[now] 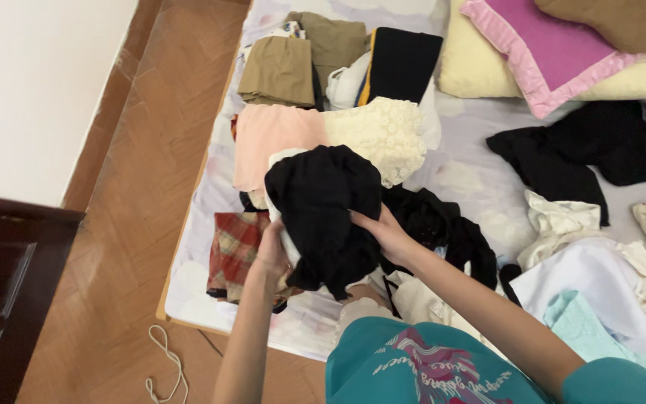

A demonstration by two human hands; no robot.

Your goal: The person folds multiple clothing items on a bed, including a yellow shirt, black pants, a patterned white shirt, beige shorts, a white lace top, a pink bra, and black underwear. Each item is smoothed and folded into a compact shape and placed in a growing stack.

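Both my hands grip a bundled black garment (323,202) lifted over the left part of the bed. My left hand (272,251) holds its lower left side, fingers partly hidden under the cloth. My right hand (384,230) presses on its right side. Beneath it lie a plaid cloth (235,247), a pink garment (267,142) and a cream lace top (383,135). More black clothing (450,228) trails to the right of my right hand.
Folded olive, white and black clothes (323,63) sit at the bed's far left. Pillows (540,52) and a black garment (585,150) lie at the far right, loose white and teal clothes (585,292) near right. A dark wooden cabinet (1,284) and white cord (166,366) are on the parquet floor.
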